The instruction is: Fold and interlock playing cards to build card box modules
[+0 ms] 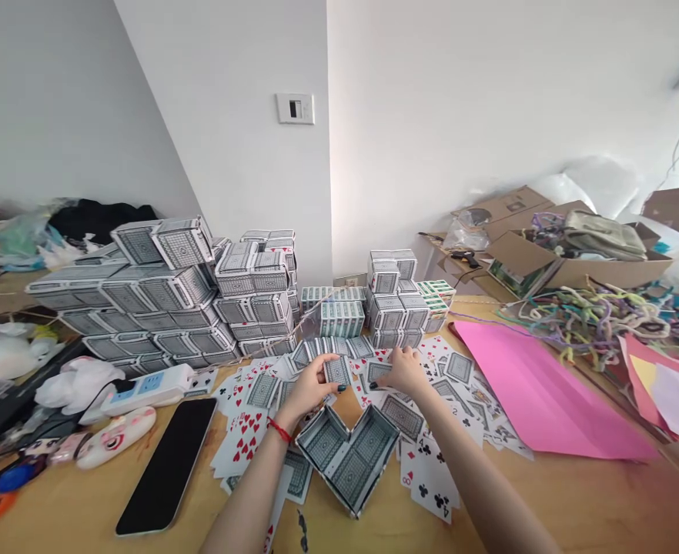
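Observation:
My left hand (315, 385), with a red string at the wrist, pinches a grey-patterned playing card (338, 371) between thumb and fingers. To its right, my right hand (403, 371) curls over another back-up playing card (377, 374), its thumb on the card's near edge; the other fingertips are partly hidden. Below both hands sits an open heart-shaped box (348, 462) covered in card backs. Loose playing cards (247, 438) lie scattered around, some face up, some face down. Behind the hands, a row of overlapping cards (331, 348) spreads across the table.
Stacks of card-covered blocks (166, 304) rise at the back left, with a smaller stack (394, 300) at back right. A black-screened phone (169, 465) and a power strip (148, 388) lie left. Pink paper (541, 392), pipe cleaners (599, 319) and a cardboard box (599, 273) are right.

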The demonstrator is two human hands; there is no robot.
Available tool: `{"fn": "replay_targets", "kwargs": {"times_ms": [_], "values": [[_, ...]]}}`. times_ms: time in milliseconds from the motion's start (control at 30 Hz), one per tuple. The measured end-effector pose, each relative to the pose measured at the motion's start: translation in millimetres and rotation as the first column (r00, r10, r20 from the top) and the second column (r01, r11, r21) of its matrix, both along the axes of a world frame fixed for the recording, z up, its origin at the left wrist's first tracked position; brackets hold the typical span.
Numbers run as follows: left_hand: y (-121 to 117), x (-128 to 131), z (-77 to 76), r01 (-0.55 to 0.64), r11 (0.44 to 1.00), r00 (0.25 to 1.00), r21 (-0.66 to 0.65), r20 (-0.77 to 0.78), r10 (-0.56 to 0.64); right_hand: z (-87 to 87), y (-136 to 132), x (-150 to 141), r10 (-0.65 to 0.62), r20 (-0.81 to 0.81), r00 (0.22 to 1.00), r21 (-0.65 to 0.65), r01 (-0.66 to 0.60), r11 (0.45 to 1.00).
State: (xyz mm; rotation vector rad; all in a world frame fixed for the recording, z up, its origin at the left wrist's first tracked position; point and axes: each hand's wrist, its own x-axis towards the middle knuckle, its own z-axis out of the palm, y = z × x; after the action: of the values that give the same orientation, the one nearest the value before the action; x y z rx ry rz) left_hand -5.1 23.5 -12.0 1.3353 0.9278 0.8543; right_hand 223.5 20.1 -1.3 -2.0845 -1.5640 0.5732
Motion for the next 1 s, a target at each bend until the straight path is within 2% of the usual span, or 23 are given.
{"fn": "replay_targets", "kwargs": {"times_ms": [133,233,300,400,533,633,767,1000], "values": [[-1,-2,-0.4,0.021,0.999,0.998,-0.041,0.059,-0.018,3.9,-3,10,0.022,-0.178,0.984,0.037,-0.016,0.999],[-1,-2,-0.1,0.021,0.997,0.994,-0.079,0.108,-0.013,10.4,-5,10,0.055,-0.356,0.933,0.102,-0.019,0.995],[-1,-1,-0.3,-0.011,0.994,0.989,-0.108,0.143,0.026,13.0,-5,2,0.106,-0.497,0.861,0.148,-0.037,0.988],[0,1,-1.5,-0.083,0.987,0.980,-0.136,0.170,0.106,9.1,-3,-19,0.175,-0.684,0.708,0.193,-0.056,0.980],[2,1,-3.3,-0.179,0.978,0.968,-0.104,0.157,0.194,-9.1,-1,-42,0.196,-0.819,0.540,0.239,0.011,0.971],[3,0,-3.6,-0.251,0.964,0.954,-0.087,0.143,0.262,-22.8,-1,-45,0.200,-0.865,0.460,0.265,0.081,0.961],[5,1,-2.5,-0.273,0.958,0.951,-0.091,0.127,0.283,-31.4,-1,-43,0.231,-0.876,0.424,0.287,0.071,0.955],[3,3,1.8,-0.272,0.956,0.953,-0.110,0.105,0.283,-33.4,1,-46,0.290,-0.845,0.449,0.303,-0.046,0.952]]}}
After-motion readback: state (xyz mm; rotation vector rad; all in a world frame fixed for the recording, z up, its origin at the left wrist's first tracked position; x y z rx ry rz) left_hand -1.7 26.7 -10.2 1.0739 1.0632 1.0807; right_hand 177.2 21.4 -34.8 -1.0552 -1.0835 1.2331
